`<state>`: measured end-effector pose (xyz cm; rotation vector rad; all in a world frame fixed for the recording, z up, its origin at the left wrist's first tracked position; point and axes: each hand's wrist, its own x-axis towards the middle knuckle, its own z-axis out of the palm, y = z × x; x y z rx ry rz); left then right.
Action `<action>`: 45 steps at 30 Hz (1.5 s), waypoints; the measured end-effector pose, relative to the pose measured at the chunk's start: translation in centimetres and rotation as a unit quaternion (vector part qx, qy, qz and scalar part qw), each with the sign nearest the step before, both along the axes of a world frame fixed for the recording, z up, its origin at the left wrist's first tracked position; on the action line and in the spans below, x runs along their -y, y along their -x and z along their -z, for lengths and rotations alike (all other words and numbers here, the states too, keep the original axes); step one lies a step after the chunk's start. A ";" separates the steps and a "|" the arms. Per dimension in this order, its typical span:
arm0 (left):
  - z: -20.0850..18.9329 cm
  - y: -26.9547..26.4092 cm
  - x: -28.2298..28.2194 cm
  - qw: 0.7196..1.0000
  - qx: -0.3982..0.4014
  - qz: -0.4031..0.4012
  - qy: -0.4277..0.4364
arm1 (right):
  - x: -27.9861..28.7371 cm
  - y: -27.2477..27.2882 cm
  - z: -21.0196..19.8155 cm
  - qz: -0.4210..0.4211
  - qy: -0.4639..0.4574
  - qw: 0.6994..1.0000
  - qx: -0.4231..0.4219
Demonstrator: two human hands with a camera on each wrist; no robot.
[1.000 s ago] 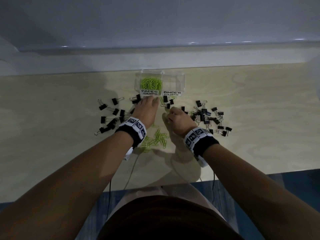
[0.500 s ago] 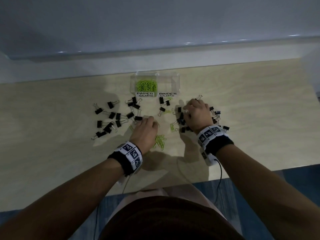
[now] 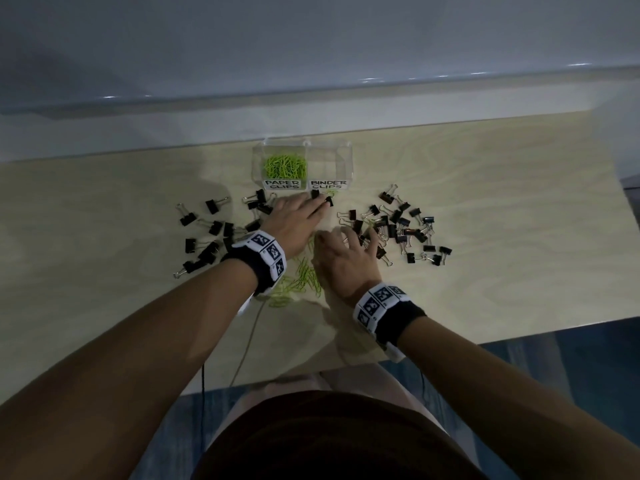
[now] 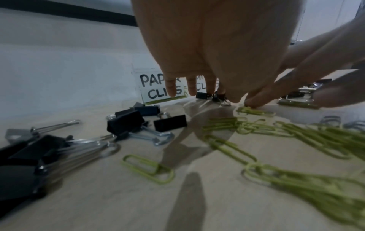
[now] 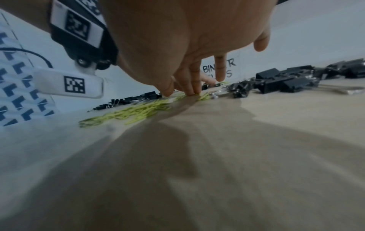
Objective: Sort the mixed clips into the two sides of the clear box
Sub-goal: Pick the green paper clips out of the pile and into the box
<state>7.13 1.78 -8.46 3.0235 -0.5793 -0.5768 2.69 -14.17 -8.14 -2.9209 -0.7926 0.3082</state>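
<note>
The clear box point(image 3: 347, 157) stands at the back of the table. Its left side, labelled PAPER CLIPS, holds a heap of green paper clips point(image 3: 285, 166); the BINDER CLIPS side looks empty. My left hand point(image 3: 299, 216) lies flat with straight fingers just before the box, its fingertips point(image 4: 171, 91) by two black binder clips point(image 3: 322, 199). My right hand point(image 3: 346, 252) is spread beside it. Its fingertips point(image 5: 192, 92) press on loose green paper clips point(image 3: 299, 277) on the table. Neither hand holds anything.
Black binder clips lie scattered in a group on the left point(image 3: 211, 237) and a denser group on the right point(image 3: 405, 230). The wooden table point(image 3: 502, 237) ends at a near edge by my body. A thin cable point(image 3: 249, 341) trails from my left wrist.
My left hand has moved forward from the loose green clips to the front of the box. My right hand has come left from the right binder-clip pile to the middle.
</note>
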 end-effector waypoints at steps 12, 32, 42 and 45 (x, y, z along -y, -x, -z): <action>0.1 2.1 -4.4 0.999 -0.001 -0.053 -0.010 | -0.4 -8.2 -0.8 0.042 0.030 0.996 -0.067; 0.3 -1.3 5.3 0.985 0.016 0.077 0.154 | 6.3 -2.0 1.1 0.080 -0.096 0.992 0.030; 1.7 -3.3 4.3 0.988 0.046 0.039 0.142 | 9.9 -3.2 2.3 0.095 -0.205 0.974 0.032; 2.3 -3.2 4.5 0.991 0.047 0.005 0.125 | 9.9 -3.2 1.8 0.114 -0.197 0.972 0.054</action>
